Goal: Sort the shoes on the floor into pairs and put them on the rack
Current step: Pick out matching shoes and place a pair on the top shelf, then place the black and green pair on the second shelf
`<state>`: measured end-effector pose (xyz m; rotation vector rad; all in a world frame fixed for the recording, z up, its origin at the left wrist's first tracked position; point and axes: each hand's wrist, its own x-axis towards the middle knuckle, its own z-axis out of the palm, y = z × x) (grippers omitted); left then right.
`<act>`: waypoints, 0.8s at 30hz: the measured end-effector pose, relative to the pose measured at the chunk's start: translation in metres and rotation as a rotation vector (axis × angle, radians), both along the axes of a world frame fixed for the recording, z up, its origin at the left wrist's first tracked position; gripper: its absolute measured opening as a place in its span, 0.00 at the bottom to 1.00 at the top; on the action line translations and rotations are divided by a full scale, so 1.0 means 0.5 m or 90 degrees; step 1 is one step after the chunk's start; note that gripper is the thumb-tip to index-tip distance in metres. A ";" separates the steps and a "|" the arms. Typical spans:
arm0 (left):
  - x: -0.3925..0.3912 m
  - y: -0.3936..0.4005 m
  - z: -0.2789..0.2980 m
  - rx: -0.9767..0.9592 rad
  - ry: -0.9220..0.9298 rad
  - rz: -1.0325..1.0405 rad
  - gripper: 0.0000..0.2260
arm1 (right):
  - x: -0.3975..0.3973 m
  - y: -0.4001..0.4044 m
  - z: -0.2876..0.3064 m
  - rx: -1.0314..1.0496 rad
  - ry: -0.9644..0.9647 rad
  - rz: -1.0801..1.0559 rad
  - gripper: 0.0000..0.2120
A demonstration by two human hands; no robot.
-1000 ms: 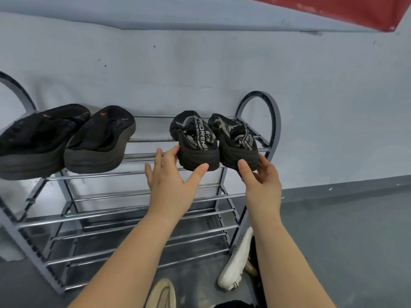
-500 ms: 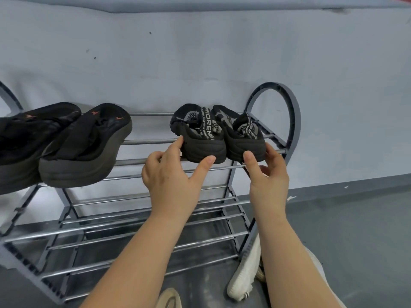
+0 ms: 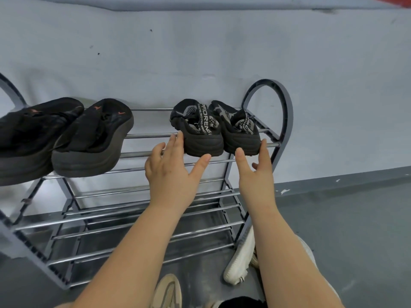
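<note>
both hands are spread open: the left hand (image 3: pixel 171 174) touches one black sandal (image 3: pixel 200 132) on the rack (image 3: pixel 282 112). the right hand (image 3: pixel 255 174) touches its mate (image 3: pixel 239 130).

Rack (image 3: pixel 287 112) top shelf — two black sandal pairs (image 3: pixel 66 138) (image 3: pixel 215 127); white shoe (image 3: pixel 241 261) on floor (image 3: pixel 355 230).

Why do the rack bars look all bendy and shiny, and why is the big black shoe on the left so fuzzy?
Head view: the wide-angle lens bows the rack and its bars; the chrome bars catch soft overhead light as pale streaks; the big black slippers sit near the left edge, stretched and slightly smeared; the small black sandals mid-frame stay sharp enough to read lettering; shadows are faint.
</note>
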<state>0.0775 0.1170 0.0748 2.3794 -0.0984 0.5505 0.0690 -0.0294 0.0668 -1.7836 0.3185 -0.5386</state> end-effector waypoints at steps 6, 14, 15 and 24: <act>-0.044 0.024 0.005 0.069 0.076 -0.054 0.38 | -0.071 0.001 0.008 -0.141 0.058 0.090 0.38; -0.131 0.034 -0.060 0.292 0.139 -0.175 0.39 | -0.167 0.007 -0.039 -0.451 0.255 0.188 0.41; -0.142 0.035 -0.071 0.316 0.155 -0.196 0.39 | -0.178 0.011 -0.051 -0.483 0.286 0.208 0.42; -0.216 0.061 -0.147 0.483 0.234 -0.308 0.35 | -0.272 0.016 -0.152 -0.711 0.521 0.343 0.44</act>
